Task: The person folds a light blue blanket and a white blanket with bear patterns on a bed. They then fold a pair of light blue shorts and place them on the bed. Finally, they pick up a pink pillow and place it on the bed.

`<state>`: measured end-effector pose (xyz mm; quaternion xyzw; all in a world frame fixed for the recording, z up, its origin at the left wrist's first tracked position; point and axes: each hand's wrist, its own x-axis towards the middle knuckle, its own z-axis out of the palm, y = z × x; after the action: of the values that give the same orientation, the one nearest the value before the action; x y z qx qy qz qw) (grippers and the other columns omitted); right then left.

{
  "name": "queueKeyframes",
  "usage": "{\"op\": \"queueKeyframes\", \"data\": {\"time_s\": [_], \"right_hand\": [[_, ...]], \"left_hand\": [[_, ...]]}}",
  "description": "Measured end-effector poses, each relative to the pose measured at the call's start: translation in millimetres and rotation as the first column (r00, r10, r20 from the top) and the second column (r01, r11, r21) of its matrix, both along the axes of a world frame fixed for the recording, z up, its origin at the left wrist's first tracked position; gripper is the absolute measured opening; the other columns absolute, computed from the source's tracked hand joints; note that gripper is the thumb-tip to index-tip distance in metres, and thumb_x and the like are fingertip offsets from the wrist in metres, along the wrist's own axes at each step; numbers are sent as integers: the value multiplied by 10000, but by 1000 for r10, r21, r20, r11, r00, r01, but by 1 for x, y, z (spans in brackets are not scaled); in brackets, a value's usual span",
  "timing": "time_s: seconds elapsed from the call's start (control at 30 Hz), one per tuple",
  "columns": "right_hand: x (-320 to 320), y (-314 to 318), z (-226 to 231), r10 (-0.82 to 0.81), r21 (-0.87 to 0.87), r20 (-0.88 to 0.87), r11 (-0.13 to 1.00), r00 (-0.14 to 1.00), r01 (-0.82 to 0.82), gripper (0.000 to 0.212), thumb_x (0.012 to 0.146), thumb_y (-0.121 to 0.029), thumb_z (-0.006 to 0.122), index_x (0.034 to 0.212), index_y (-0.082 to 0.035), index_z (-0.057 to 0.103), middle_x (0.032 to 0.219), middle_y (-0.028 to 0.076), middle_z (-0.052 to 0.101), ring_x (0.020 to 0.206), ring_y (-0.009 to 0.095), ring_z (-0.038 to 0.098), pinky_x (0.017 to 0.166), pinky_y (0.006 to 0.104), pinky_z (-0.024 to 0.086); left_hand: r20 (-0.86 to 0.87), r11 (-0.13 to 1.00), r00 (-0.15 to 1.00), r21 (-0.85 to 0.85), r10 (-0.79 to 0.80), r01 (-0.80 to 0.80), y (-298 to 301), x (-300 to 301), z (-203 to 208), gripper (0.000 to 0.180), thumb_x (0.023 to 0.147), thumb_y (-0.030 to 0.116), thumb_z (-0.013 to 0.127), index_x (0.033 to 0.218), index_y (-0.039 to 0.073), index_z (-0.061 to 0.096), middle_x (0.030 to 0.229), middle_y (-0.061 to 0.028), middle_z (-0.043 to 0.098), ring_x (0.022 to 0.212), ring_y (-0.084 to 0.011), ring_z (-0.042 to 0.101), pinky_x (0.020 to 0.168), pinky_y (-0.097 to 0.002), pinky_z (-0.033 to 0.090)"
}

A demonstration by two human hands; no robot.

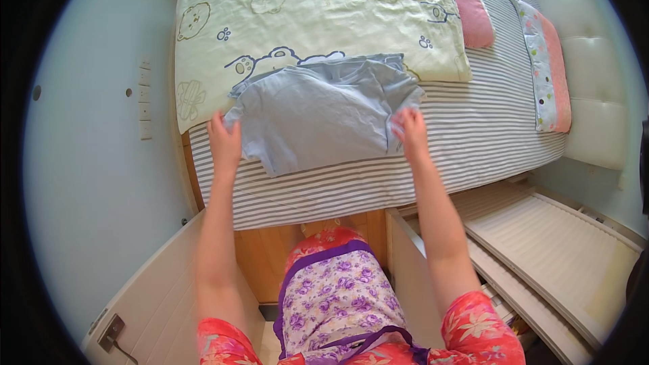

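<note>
A light grey-blue T-shirt [318, 118] lies spread on the near part of the bed, partly over a pale yellow-green quilt [223, 10] with bear drawings. More bluish cloth [389, 61] shows beneath its far edge. My left hand [224, 143] is at the shirt's left sleeve, its fingers and thumb closed about the cloth's edge. Over at the right sleeve, the curled fingers of my right hand [412, 136] pinch the fabric; they are slightly blurred. Both arms reach forward, apart from each other.
The bed has a striped sheet [473, 122]. A pink pillow [468, 10] and a patterned pillow [544, 67] lie toward the padded headboard [591, 67]. White panels [541, 243] stand at the lower right, a white door [162, 297] at the lower left. A wall [94, 135] runs along the left.
</note>
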<state>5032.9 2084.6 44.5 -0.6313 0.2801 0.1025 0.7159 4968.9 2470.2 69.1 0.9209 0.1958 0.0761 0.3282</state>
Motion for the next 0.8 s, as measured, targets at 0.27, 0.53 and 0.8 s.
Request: {"op": "queueKeyframes", "data": {"time_s": [0.27,0.53,0.8], "right_hand": [[-109,-32,-84,-131,-566,-138,824,982,30,415,753,-293,625,1001,-24,428,874,77,502,741,179,503,598,302,449],[-75,-34,-102,118,-840,-46,532,992,-102,265,760,-232,597,902,-29,502,807,115,511,781,238,489,666,371,405],[-65,-49,31,-113,238,267,970,957,48,176,909,-162,354,1017,-49,434,985,35,479,910,104,447,830,249,359]], "left_hand": [[-495,578,787,-541,368,-611,-70,-119,-101,332,776,266,598,883,-36,513,724,-87,532,655,-232,527,607,-341,429],[-382,865,842,-174,382,-471,-68,-84,-92,244,823,238,544,830,-6,546,749,-59,530,715,-182,463,672,-275,386],[167,579,877,-802,451,-145,-39,-78,25,158,906,168,423,879,32,498,826,-3,512,776,-66,458,743,-206,385]]}}
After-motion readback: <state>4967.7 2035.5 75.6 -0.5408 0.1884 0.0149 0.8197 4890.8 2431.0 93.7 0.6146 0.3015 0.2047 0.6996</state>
